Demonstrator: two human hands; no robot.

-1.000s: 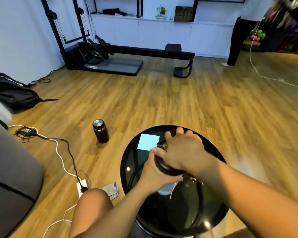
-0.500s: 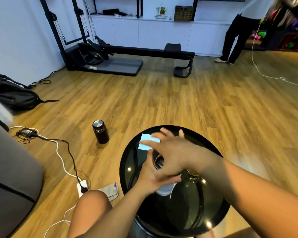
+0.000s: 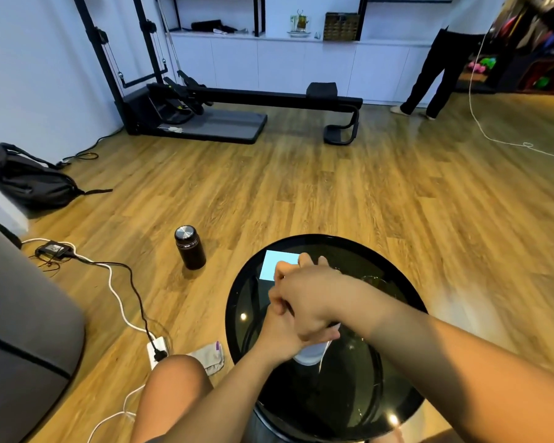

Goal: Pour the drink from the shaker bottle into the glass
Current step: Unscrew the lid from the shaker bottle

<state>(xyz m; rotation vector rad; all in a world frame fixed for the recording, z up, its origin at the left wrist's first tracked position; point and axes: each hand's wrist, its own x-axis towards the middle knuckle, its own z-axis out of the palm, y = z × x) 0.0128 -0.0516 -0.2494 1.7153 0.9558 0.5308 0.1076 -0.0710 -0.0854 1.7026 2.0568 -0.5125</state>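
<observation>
The shaker bottle (image 3: 311,355) stands on the round black glass table (image 3: 333,407); only its whitish lower part shows beneath my hands. My left hand (image 3: 280,335) is wrapped around the bottle's body. My right hand (image 3: 311,297) lies over the bottle's top with its fingers curled on the lid, which is hidden. The clear glass (image 3: 377,280) stands just behind my right wrist, and only its faint rim is visible.
A pale blue card (image 3: 275,265) lies at the table's far left. On the floor to the left are a black flask (image 3: 190,247), a power strip with cables (image 3: 156,346) and a cloth (image 3: 209,358). A grey sofa (image 3: 20,314) is at left. A person (image 3: 435,59) stands far back right.
My right hand first gripped the lid, then spread its fingers, and now curls them over the top again. My left hand keeps its hold on the bottle. The person at the back has stepped left.
</observation>
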